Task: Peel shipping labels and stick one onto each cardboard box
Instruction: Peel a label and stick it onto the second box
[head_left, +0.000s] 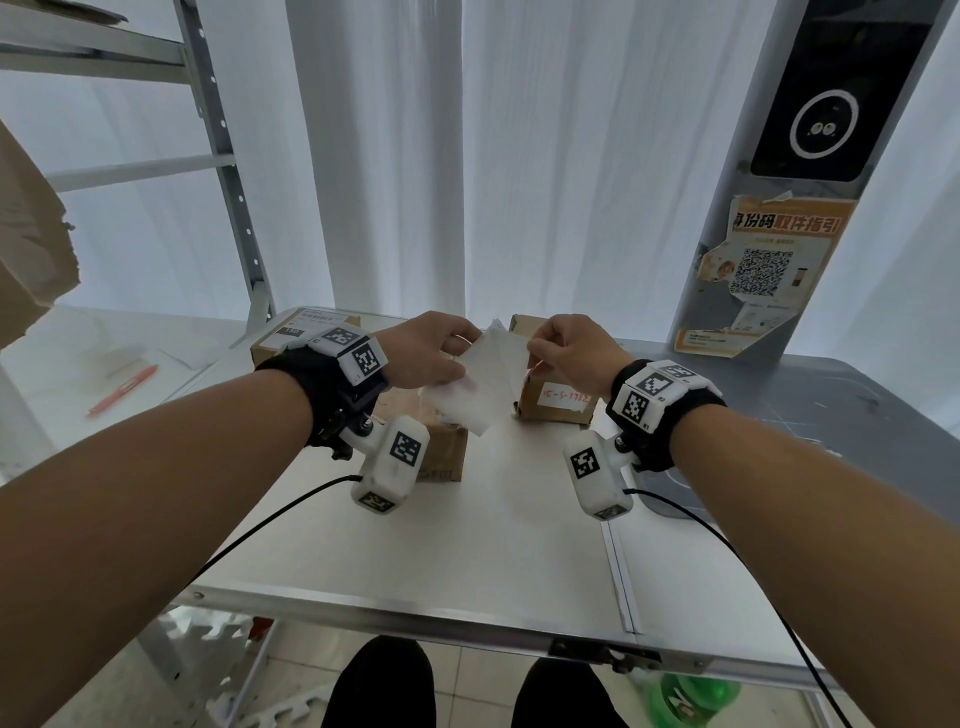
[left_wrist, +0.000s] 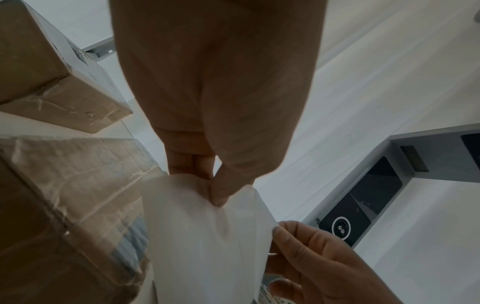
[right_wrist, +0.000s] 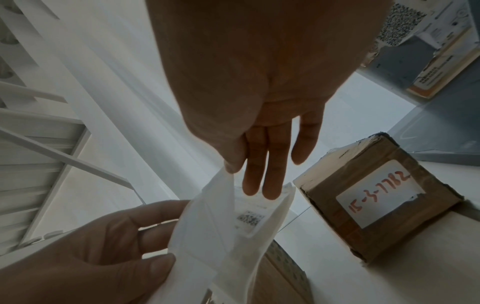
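Observation:
A stack of white label sheets (head_left: 488, 387) is held up over the table between both hands. My left hand (head_left: 462, 358) pinches its left side, thumb on top (left_wrist: 218, 197). My right hand (head_left: 535, 358) pinches the right upper corner between thumb and forefinger (right_wrist: 231, 167), its other fingers straight. A printed label with a code (right_wrist: 250, 218) shows between the parted sheets. Three cardboard boxes stand on the table: one at the back left (head_left: 296, 338) with a printed label, one under the sheets (head_left: 441, 452), one on the right (head_left: 556, 402) bearing a white label with red handwriting (right_wrist: 376, 197).
A red pen (head_left: 124, 387) lies on the white surface at the left, by a metal shelf frame (head_left: 234, 176). A grey pillar with a black device and an orange poster (head_left: 769, 260) stands at the back right. Torn cardboard (head_left: 31, 249) hangs at the far left. A green bottle (head_left: 691, 696) lies below the table edge.

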